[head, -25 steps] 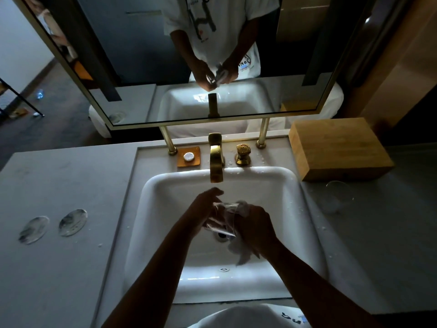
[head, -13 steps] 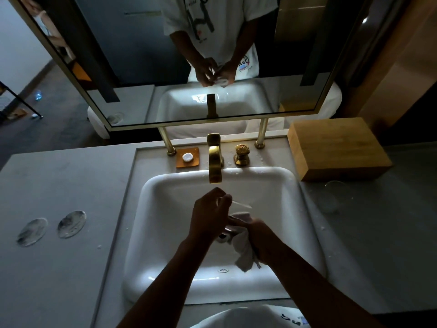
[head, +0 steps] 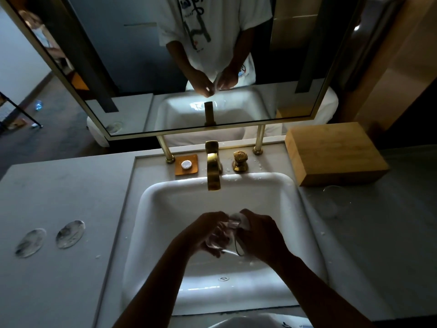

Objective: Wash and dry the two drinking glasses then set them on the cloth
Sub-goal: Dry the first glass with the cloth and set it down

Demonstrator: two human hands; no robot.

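Observation:
Over the white sink (head: 151, 209), my left hand (head: 205, 230) grips a clear drinking glass (head: 221, 242) lying roughly sideways between both hands. My right hand (head: 262, 235) holds a small white cloth (head: 241, 221) bunched against the glass's open end. Much of the glass is hidden by my fingers. A second clear glass (head: 333, 200) stands on the grey counter right of the sink, in front of the wooden box.
A gold faucet (head: 212, 166) and gold knob (head: 240, 160) sit behind the basin, beside an orange soap dish (head: 186, 165). A wooden box (head: 335, 152) is at the right rear. Two round glass coasters (head: 69, 234) lie on the left counter. A mirror (head: 165, 67) hangs above.
Both hands drew together and nearer to me over the basin. The cloth, which hung loose below my right hand, is now bunched up at the glass's mouth.

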